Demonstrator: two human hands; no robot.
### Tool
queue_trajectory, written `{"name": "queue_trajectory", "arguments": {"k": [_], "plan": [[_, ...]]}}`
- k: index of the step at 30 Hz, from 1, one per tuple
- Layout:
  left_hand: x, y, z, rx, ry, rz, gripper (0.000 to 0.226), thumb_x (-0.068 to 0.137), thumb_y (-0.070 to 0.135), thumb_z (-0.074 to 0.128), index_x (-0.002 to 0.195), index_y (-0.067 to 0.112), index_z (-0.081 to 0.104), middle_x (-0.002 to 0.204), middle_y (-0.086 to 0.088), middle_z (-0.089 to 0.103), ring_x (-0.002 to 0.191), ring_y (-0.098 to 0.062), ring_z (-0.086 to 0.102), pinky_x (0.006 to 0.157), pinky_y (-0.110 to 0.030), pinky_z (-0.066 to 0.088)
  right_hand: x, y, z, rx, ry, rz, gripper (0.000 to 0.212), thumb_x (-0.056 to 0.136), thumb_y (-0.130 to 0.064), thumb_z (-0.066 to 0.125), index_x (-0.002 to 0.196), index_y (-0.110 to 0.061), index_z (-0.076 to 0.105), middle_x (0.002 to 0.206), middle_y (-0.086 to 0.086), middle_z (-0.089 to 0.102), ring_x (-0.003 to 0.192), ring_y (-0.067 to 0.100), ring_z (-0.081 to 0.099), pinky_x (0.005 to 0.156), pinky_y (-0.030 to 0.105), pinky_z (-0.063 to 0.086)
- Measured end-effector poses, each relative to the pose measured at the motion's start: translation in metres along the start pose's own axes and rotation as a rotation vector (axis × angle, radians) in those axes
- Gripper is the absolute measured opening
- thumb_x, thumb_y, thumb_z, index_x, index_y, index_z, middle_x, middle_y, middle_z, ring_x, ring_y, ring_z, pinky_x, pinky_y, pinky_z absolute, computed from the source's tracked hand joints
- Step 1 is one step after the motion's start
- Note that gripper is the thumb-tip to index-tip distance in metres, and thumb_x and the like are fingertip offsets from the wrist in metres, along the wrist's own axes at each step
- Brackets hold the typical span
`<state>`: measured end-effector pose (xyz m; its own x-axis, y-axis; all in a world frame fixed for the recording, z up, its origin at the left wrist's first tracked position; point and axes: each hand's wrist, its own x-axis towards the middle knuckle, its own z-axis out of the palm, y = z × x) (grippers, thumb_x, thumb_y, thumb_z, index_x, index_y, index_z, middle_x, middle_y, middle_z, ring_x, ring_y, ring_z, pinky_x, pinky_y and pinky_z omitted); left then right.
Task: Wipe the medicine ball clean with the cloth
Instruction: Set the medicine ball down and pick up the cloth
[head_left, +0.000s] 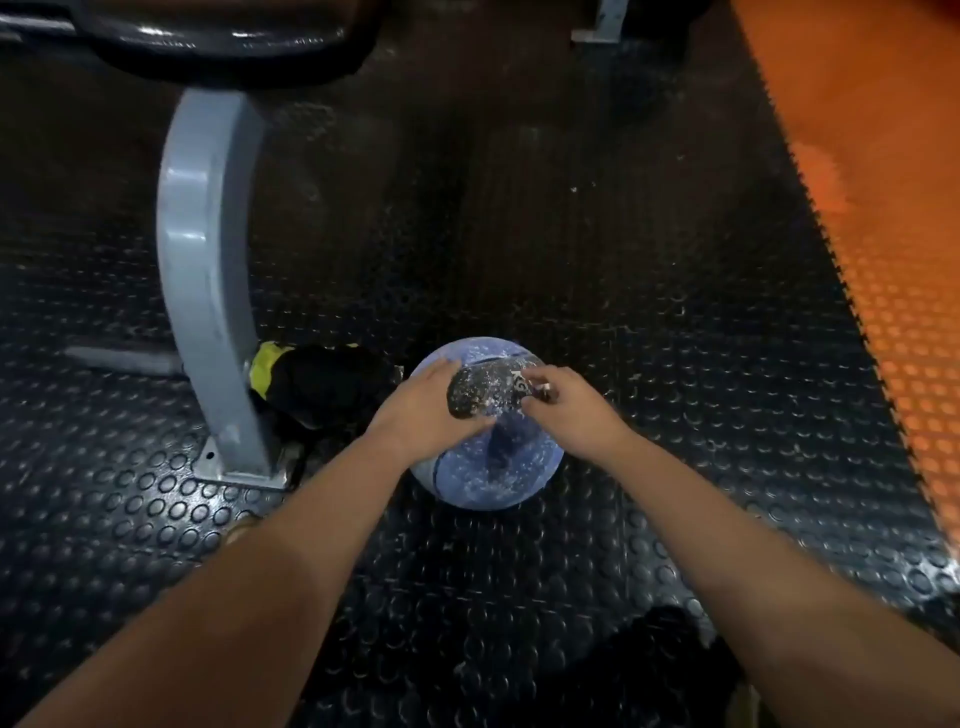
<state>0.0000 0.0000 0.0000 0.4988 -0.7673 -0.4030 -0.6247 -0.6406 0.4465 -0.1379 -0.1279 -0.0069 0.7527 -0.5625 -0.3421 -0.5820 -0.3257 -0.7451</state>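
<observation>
A pale blue medicine ball (501, 470) sits on the studded black floor, flecked with white specks, with a dark round patch (483, 392) on top. My left hand (421, 410) rests on the ball's upper left, fingers and thumb lying either side of the dark patch. My right hand (569, 405) is on the upper right with fingertips curled, pinching a small white scrap (543, 386) at the patch's edge. A black cloth with a yellow band (322, 384) lies on the floor left of the ball, held by neither hand.
A curved grey metal bench leg (208, 260) with a bolted foot plate stands just left of the cloth. A black padded seat (234, 47) is above it. An orange studded mat (883, 218) borders the right side. A dark shape (670, 670) sits near the bottom edge.
</observation>
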Motion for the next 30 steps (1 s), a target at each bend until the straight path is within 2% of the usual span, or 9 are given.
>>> {"name": "queue_trajectory", "arguments": {"k": [3,6,11,16,21,24,27,29,30], "plan": [[-0.008,0.001,0.011,0.063,0.033,-0.005,0.099,0.082,0.052,0.069,0.155,0.018,0.012,0.163,0.003,0.010,0.147,-0.019,0.018,0.119,-0.033,0.019,-0.004,0.002,0.004,0.075,0.069,0.036,0.038,0.095,-0.023,0.054,0.132,-0.022,0.051,0.125,-0.003,0.046,0.101,0.010,0.049,0.083,0.020,0.036],[-0.021,0.004,0.026,0.100,0.045,-0.032,0.098,0.086,0.045,0.068,0.155,0.016,0.005,0.163,0.000,0.003,0.148,-0.022,0.013,0.119,-0.033,0.018,-0.012,0.000,0.015,0.094,0.192,0.146,0.041,0.091,-0.034,0.057,0.130,-0.024,0.051,0.128,0.002,0.040,0.117,0.019,0.047,0.095,0.031,0.038],[-0.052,0.010,0.044,0.068,0.068,-0.069,0.090,0.093,0.029,0.062,0.155,0.013,-0.002,0.163,-0.002,-0.006,0.149,-0.023,0.008,0.116,-0.031,0.021,-0.023,-0.009,0.029,0.037,0.142,0.347,0.089,0.078,-0.066,0.060,0.147,-0.022,0.025,0.147,0.008,0.021,0.135,0.030,0.028,0.106,0.042,0.031],[-0.079,0.007,0.059,0.021,0.064,-0.076,0.089,0.091,0.013,0.057,0.155,0.011,-0.004,0.162,-0.004,-0.012,0.150,-0.024,0.005,0.115,-0.029,0.021,-0.031,-0.016,0.053,0.144,0.080,0.389,0.114,0.070,-0.071,0.065,0.153,-0.018,0.006,0.157,0.011,0.004,0.143,0.030,0.015,0.113,0.041,0.023],[-0.119,0.008,0.090,0.016,0.039,-0.084,0.097,0.095,0.038,0.056,0.152,0.010,-0.016,0.160,-0.006,-0.021,0.150,-0.025,-0.004,0.118,-0.031,0.015,-0.050,-0.007,0.071,0.041,0.155,0.295,0.118,0.066,-0.063,0.074,0.151,-0.014,0.009,0.156,0.009,0.007,0.144,0.026,0.012,0.116,0.042,0.024],[-0.141,0.010,0.112,0.060,0.028,-0.087,0.094,0.096,0.047,0.050,0.152,0.012,-0.017,0.159,-0.008,-0.024,0.150,-0.024,-0.001,0.118,-0.029,0.016,-0.060,0.004,0.076,0.017,0.139,0.212,0.117,0.065,-0.058,0.077,0.151,-0.016,0.010,0.156,0.004,0.005,0.144,0.021,0.014,0.116,0.039,0.024],[-0.155,0.007,0.122,0.050,0.031,-0.063,0.077,0.099,0.045,0.044,0.155,0.021,-0.002,0.162,-0.004,-0.013,0.148,-0.022,0.014,0.115,-0.027,0.023,-0.066,0.012,0.070,-0.019,0.046,0.107,0.114,0.066,-0.053,0.079,0.151,-0.020,0.011,0.157,-0.002,0.001,0.145,0.017,0.011,0.116,0.036,0.022],[-0.160,-0.001,0.117,-0.001,0.124,-0.044,0.061,0.099,0.040,0.046,0.153,0.027,0.021,0.157,0.003,0.018,0.137,-0.014,0.036,0.109,-0.026,0.032,-0.067,0.016,0.067,-0.052,-0.006,0.052,0.114,0.067,-0.051,0.081,0.152,-0.020,0.010,0.157,-0.005,-0.001,0.145,0.015,0.008,0.117,0.035,0.019],[-0.161,-0.006,0.112,-0.039,0.208,-0.047,0.051,0.098,0.038,0.048,0.146,0.027,0.035,0.144,0.009,0.036,0.124,-0.009,0.046,0.105,-0.026,0.037,-0.069,0.018,0.066,-0.063,-0.026,0.030,0.115,0.066,-0.049,0.081,0.152,-0.020,0.010,0.157,-0.006,-0.001,0.145,0.015,0.007,0.118,0.035,0.018]]}}
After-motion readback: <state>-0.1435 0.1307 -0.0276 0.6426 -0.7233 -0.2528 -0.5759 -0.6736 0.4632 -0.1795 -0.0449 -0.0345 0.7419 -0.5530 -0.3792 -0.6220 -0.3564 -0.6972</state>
